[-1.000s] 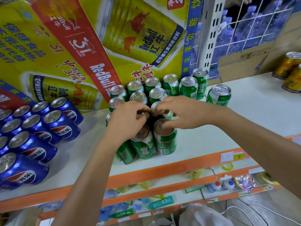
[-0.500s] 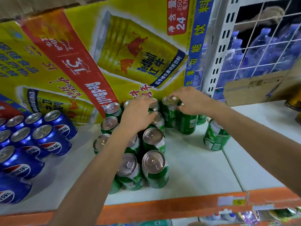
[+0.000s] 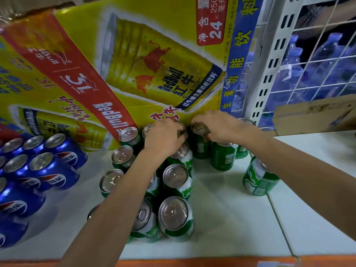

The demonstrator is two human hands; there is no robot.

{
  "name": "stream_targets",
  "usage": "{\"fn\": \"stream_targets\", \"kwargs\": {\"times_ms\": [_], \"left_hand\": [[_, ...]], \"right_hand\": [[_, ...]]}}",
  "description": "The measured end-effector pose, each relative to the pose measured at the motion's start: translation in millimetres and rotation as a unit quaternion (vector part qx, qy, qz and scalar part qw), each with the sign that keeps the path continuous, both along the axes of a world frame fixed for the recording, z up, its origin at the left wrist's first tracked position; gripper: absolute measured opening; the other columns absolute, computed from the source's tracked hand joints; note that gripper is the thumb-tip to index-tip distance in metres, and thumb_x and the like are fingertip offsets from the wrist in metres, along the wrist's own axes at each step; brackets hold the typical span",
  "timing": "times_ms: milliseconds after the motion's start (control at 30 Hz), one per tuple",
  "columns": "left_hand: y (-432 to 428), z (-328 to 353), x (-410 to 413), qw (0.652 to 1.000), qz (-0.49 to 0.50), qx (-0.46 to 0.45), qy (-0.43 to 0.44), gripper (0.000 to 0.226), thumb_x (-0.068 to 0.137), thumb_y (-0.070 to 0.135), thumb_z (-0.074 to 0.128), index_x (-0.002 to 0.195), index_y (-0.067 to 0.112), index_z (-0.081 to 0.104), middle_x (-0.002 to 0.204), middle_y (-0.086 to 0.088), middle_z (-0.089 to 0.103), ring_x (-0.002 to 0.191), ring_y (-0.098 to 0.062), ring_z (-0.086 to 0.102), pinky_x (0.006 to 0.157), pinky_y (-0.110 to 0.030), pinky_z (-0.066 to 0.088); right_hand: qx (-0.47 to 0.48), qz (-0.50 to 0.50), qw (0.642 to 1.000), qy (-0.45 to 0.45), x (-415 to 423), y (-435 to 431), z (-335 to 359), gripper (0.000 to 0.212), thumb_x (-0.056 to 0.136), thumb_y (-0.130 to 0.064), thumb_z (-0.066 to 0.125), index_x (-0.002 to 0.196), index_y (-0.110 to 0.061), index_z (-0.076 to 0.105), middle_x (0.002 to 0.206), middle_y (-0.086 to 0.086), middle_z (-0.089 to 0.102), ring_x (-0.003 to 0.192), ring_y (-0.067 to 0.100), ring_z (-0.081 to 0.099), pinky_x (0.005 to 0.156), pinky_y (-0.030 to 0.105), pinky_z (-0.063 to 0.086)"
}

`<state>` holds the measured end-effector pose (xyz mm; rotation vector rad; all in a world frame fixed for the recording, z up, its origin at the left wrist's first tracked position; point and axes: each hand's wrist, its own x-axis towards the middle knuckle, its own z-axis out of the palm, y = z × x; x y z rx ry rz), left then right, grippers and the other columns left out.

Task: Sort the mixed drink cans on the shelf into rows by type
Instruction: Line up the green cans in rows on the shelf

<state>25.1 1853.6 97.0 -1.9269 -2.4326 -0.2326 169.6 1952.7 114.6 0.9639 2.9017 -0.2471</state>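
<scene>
Several green cans (image 3: 176, 216) stand in rows on the white shelf (image 3: 231, 218), running back toward the yellow carton. My left hand (image 3: 163, 137) grips the top of a green can at the back of the rows. Beside it my right hand (image 3: 217, 126) grips the top of another green can (image 3: 200, 147) in the back row. One green can (image 3: 259, 178) stands apart to the right, partly under my right forearm. Blue cola cans (image 3: 38, 170) are grouped at the left.
A large yellow energy-drink carton (image 3: 134, 64) forms the wall behind the cans. A white perforated upright (image 3: 269, 54) and a wire grid with water bottles (image 3: 317, 64) stand at the right. A brown cardboard box (image 3: 312, 116) sits at back right. The orange shelf edge (image 3: 192, 264) runs along the bottom.
Both hands have moved from the front-middle cans to the cans at the back against the carton. The view has come closer to the shelf.
</scene>
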Motion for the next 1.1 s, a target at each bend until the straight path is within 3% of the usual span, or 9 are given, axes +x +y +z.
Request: {"fn": "stream_targets", "kwargs": {"times_ms": [300, 433, 533, 667, 767, 867, 933, 1033, 1100], "left_hand": [[-2, -2, 4, 1.0, 0.004, 0.007, 0.012, 0.028, 0.091, 0.042, 0.052, 0.108, 0.026, 0.067, 0.114, -0.008, 0.061, 0.107, -0.031, 0.054, 0.077, -0.036, 0.043], [-2, -3, 3, 1.0, 0.006, 0.0, 0.0, 0.029, 0.091, 0.042, 0.052, 0.109, 0.025, 0.067, 0.113, -0.01, 0.061, 0.106, -0.032, 0.055, 0.079, -0.037, 0.044], [-5, 1, 4, 1.0, -0.005, -0.01, -0.022, 0.028, 0.092, 0.043, 0.051, 0.1, 0.021, 0.065, 0.106, -0.011, 0.06, 0.103, -0.033, 0.055, 0.077, -0.036, 0.042], [-17, 8, 7, 0.999, -0.01, -0.002, -0.031, 0.033, 0.088, 0.044, 0.058, 0.11, 0.019, 0.065, 0.112, -0.011, 0.059, 0.106, -0.029, 0.054, 0.085, -0.036, 0.043], [-26, 11, 15, 1.0, 0.004, 0.0, -0.022, 0.034, 0.085, 0.045, 0.061, 0.109, 0.021, 0.067, 0.105, -0.012, 0.061, 0.102, -0.03, 0.056, 0.082, -0.037, 0.046], [-28, 11, 19, 1.0, 0.014, -0.001, -0.027, 0.038, 0.084, 0.046, 0.061, 0.115, 0.024, 0.067, 0.111, -0.011, 0.061, 0.107, -0.029, 0.055, 0.084, -0.035, 0.044], [-28, 9, 21, 0.999, 0.012, 0.006, -0.03, 0.039, 0.084, 0.047, 0.062, 0.115, 0.024, 0.066, 0.113, -0.009, 0.061, 0.108, -0.026, 0.055, 0.085, -0.034, 0.042], [-34, 10, 24, 1.0, 0.005, 0.003, -0.017, 0.028, 0.081, 0.046, 0.063, 0.094, 0.023, 0.07, 0.097, -0.007, 0.062, 0.095, -0.026, 0.059, 0.07, -0.032, 0.041], [-39, 12, 25, 1.0, -0.008, -0.019, -0.014, 0.03, 0.079, 0.044, 0.065, 0.093, 0.019, 0.069, 0.096, -0.008, 0.062, 0.093, -0.028, 0.059, 0.066, -0.033, 0.041]], "right_hand": [[0.057, -0.013, 0.998, 0.008, -2, -17, -4, 0.053, 0.085, 0.004, 0.051, 0.131, -0.022, 0.049, 0.114, 0.014, 0.041, 0.094, 0.036, 0.056, 0.068, 0.036, 0.039], [0.061, -0.012, 0.998, 0.017, 1, -14, -4, 0.055, 0.086, 0.0, 0.054, 0.134, -0.026, 0.048, 0.118, 0.012, 0.04, 0.102, 0.034, 0.055, 0.077, 0.038, 0.043], [0.029, -0.018, 0.999, 0.02, 9, -14, 0, 0.053, 0.087, -0.018, 0.062, 0.137, -0.025, 0.043, 0.123, 0.011, 0.046, 0.114, 0.031, 0.05, 0.086, 0.036, 0.043], [0.071, -0.035, 0.997, 0.012, 29, -21, 16, 0.04, 0.086, -0.037, 0.062, 0.12, -0.017, 0.055, 0.115, 0.008, 0.055, 0.109, 0.029, 0.053, 0.075, 0.035, 0.044], [0.069, -0.014, 0.995, -0.067, 40, -26, 18, 0.036, 0.083, -0.027, 0.063, 0.117, -0.018, 0.055, 0.107, 0.005, 0.056, 0.103, 0.028, 0.054, 0.074, 0.036, 0.049], [0.057, 0.005, 0.996, -0.07, 46, -27, 15, 0.042, 0.085, -0.01, 0.056, 0.125, -0.02, 0.051, 0.111, 0.007, 0.056, 0.104, 0.029, 0.055, 0.08, 0.043, 0.052], [0.043, 0.016, 0.998, -0.043, 48, -27, 15, 0.048, 0.084, -0.009, 0.057, 0.128, -0.026, 0.051, 0.116, 0.006, 0.055, 0.107, 0.029, 0.054, 0.085, 0.045, 0.05], [0.025, 0.029, 0.999, -0.029, 49, -27, 15, 0.053, 0.081, -0.013, 0.064, 0.13, -0.029, 0.051, 0.12, 0.005, 0.053, 0.113, 0.027, 0.051, 0.091, 0.043, 0.046], [0.009, 0.024, 0.999, -0.022, 48, -27, 11, 0.057, 0.079, -0.016, 0.069, 0.132, -0.027, 0.048, 0.121, 0.005, 0.051, 0.115, 0.026, 0.048, 0.093, 0.04, 0.044]]}}
